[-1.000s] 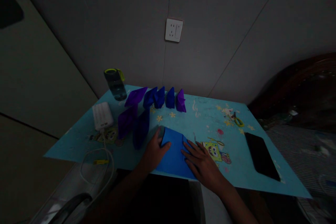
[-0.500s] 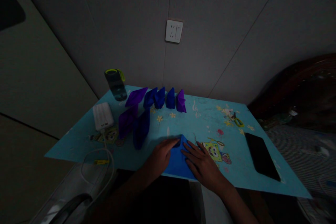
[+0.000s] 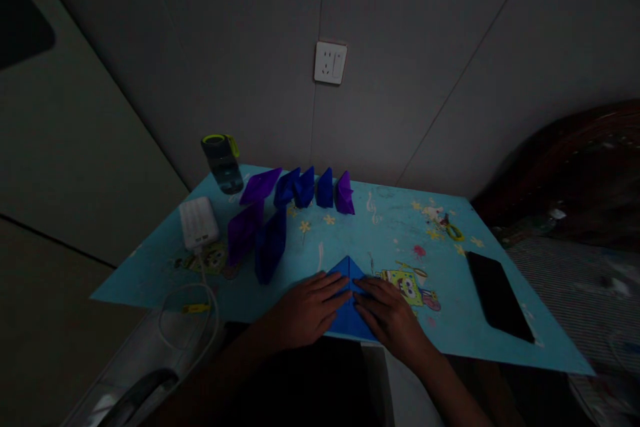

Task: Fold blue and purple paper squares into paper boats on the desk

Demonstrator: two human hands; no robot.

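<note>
A sheet of blue paper (image 3: 349, 321) lies at the table's front edge, its far corners folded in to a point with a crease down the middle. My left hand (image 3: 311, 307) rests flat on its left side, fingers stretched toward the centre line. On the right side lies my right hand (image 3: 387, 310), fingers also extended and pressing on the paper. Both hands cover parts of the folded flaps. Beyond them stand several folded paper boats, among them a dark blue boat (image 3: 271, 245), a purple boat (image 3: 246, 232) and another purple boat (image 3: 345, 193) at the row's right end.
On the left are a water bottle (image 3: 223, 165) and a white power bank (image 3: 199, 223) with a cable hanging over the edge. A black phone (image 3: 499, 297) and yellow-handled scissors (image 3: 454, 232) lie right. A wall socket (image 3: 330, 63) is above the blue table (image 3: 400, 213).
The paper's left far corner is now folded in, making a symmetrical point. My left hand has flattened over that flap; my right hand has shifted slightly.
</note>
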